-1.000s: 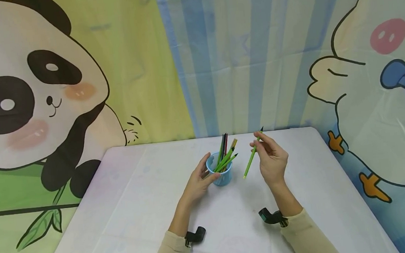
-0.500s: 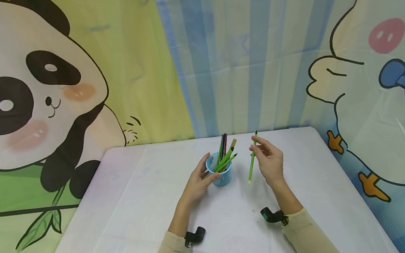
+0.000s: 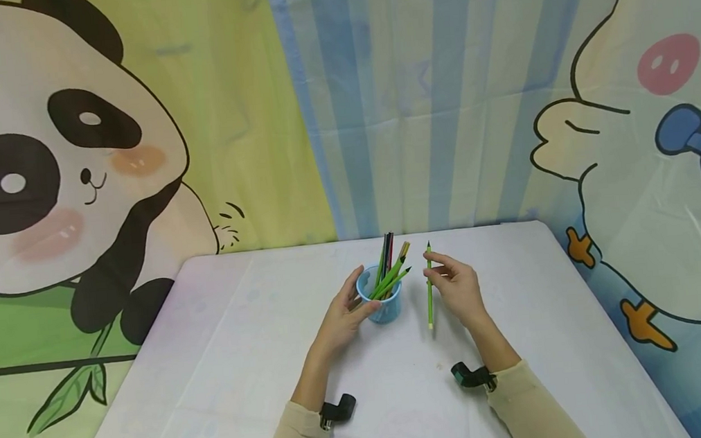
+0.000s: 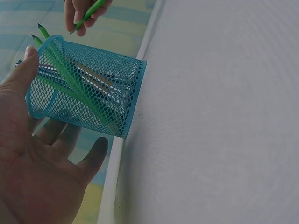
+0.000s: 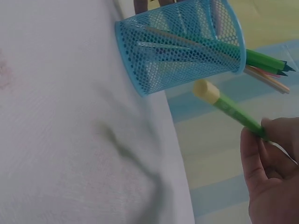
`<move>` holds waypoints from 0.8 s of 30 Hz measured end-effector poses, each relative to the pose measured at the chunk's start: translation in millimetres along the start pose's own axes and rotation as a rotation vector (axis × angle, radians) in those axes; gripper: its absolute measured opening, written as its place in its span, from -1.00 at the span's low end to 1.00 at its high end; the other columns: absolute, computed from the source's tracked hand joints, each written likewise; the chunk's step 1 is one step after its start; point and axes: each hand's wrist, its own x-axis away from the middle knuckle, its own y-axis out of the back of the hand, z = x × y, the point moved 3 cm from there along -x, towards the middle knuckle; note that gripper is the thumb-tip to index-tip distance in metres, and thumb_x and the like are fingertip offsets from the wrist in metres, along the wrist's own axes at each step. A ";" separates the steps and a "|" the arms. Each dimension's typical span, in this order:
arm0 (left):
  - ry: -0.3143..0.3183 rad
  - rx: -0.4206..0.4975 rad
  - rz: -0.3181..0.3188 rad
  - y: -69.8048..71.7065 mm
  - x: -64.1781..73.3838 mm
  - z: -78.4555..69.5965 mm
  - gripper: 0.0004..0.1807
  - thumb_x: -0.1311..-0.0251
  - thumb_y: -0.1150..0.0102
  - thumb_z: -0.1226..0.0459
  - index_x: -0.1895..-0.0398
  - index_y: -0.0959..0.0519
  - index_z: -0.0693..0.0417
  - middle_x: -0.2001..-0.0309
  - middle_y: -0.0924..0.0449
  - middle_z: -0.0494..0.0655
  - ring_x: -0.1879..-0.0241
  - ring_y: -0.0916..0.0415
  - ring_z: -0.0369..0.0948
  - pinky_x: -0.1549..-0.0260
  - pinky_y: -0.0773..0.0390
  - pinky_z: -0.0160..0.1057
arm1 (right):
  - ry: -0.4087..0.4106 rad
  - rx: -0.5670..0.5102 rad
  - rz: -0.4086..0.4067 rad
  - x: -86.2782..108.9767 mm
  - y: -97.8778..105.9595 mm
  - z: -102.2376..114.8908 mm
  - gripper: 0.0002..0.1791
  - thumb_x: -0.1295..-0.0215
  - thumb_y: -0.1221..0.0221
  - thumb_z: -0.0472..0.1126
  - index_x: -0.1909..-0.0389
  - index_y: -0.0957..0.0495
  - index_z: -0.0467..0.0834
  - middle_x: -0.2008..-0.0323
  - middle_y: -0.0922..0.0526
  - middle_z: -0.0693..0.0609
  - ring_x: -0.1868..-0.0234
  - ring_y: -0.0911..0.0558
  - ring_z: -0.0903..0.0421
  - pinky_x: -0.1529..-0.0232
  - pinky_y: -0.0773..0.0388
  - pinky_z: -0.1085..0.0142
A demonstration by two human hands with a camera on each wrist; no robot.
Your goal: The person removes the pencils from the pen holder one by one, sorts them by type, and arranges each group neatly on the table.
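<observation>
My left hand (image 3: 342,317) grips a light-blue mesh pencil cup (image 3: 388,311) by its upper part, thumb at the rim and fingers round the far side. The cup stands upright on the table, with several green pencils (image 5: 261,60) and a few darker and plain ones leaning in it. Just right of the cup, my right hand (image 3: 460,291) pinches a green pencil (image 3: 430,301) near its dark point between thumb and fingertips. This pencil hangs nearly upright, point up, and its pale-yellow end (image 5: 205,91) is above the tabletop, close beside the cup in the right wrist view.
A white cloth covers the table (image 3: 246,388), whose far edge lies a little beyond the cup. Behind it hangs a curtain (image 3: 403,103) printed with stripes and cartoon animals. Each wrist wears a small black camera (image 3: 338,408).
My right hand has moved left toward the cup, lowering the green pencil and turning it from slanted to nearly upright. The left hand and the cup have stayed in place.
</observation>
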 end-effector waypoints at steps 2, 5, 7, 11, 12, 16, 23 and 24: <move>-0.002 0.000 0.005 -0.3 0.4 0.9 -0.06 -0.32 -0.39 0.00 -0.67 -0.10 -0.29 -0.56 -0.32 -0.01 -0.51 -0.33 0.08 -0.47 -0.33 0.20 | -0.010 0.017 0.019 0.8 -1.2 -2.0 -0.60 -0.41 -0.31 -0.33 -0.25 -0.66 -0.17 -0.18 -0.71 -0.15 0.05 -0.75 -0.17 0.27 -0.59 0.55; -0.001 0.004 0.012 -0.3 0.3 1.3 -0.07 -0.32 -0.39 -0.01 -0.66 -0.10 -0.34 -0.57 -0.30 0.07 -0.50 -0.34 0.10 -0.47 -0.32 0.22 | -0.021 0.039 0.046 0.7 -2.3 -6.1 -0.59 -0.43 -0.28 -0.35 -0.28 -0.63 -0.17 -0.25 -0.67 -0.13 -0.02 -0.73 -0.17 0.21 -0.57 0.58; -0.001 0.008 0.014 0.0 0.1 1.2 -0.08 -0.32 -0.39 -0.02 -0.65 -0.10 -0.40 -0.57 -0.29 0.10 -0.49 -0.36 0.11 -0.47 -0.32 0.23 | -0.030 0.061 0.067 0.2 -3.1 -7.3 -0.58 -0.45 -0.26 -0.35 -0.30 -0.62 -0.14 -0.27 -0.66 -0.13 -0.05 -0.72 -0.15 0.17 -0.56 0.59; 0.001 0.008 0.006 -0.2 0.4 0.7 -0.08 -0.31 -0.39 -0.02 -0.65 -0.11 -0.41 -0.56 -0.31 0.05 -0.49 -0.37 0.08 -0.47 -0.33 0.21 | -0.028 0.126 0.101 -0.7 -4.1 -9.9 -0.57 -0.44 -0.27 -0.34 -0.29 -0.63 -0.11 -0.25 -0.67 -0.15 -0.06 -0.73 -0.11 0.14 -0.59 0.54; 0.000 0.008 0.007 -0.7 0.4 0.8 -0.07 -0.31 -0.39 -0.02 -0.66 -0.10 -0.36 -0.57 -0.31 0.02 -0.50 -0.36 0.06 -0.47 -0.34 0.20 | -0.025 0.144 0.106 -0.6 -3.9 -10.7 -0.57 -0.43 -0.28 -0.34 -0.29 -0.63 -0.12 -0.23 -0.68 -0.17 -0.05 -0.74 -0.11 0.14 -0.61 0.52; -0.009 0.005 0.015 -3.4 0.3 0.3 -0.03 -0.32 -0.38 -0.03 -0.69 -0.07 -0.20 -0.58 -0.29 -0.08 -0.52 -0.33 0.01 -0.47 -0.35 0.16 | -0.022 0.184 0.113 -0.5 -2.8 -16.5 -0.59 -0.39 -0.31 -0.34 -0.24 -0.65 -0.16 -0.18 -0.71 -0.22 -0.02 -0.76 -0.13 0.16 -0.65 0.45; 0.003 -0.006 -0.001 -1.3 0.7 -1.1 -0.03 -0.31 -0.39 -0.03 -0.68 -0.08 -0.19 -0.58 -0.29 -0.12 -0.52 -0.32 0.00 -0.47 -0.35 0.17 | -0.029 0.211 0.169 -3.1 -5.9 -27.2 -0.58 -0.39 -0.30 -0.35 -0.26 -0.63 -0.22 -0.25 -0.67 -0.19 -0.05 -0.73 -0.14 0.04 -0.70 0.27; 0.003 -0.007 -0.003 -0.9 0.8 -1.5 -0.03 -0.31 -0.39 -0.02 -0.69 -0.08 -0.17 -0.58 -0.28 -0.11 -0.52 -0.32 0.01 -0.47 -0.34 0.17 | -0.030 0.213 0.177 -3.5 -6.3 -28.1 -0.57 -0.38 -0.30 -0.35 -0.26 -0.62 -0.22 -0.25 -0.66 -0.20 -0.06 -0.73 -0.15 0.01 -0.71 0.20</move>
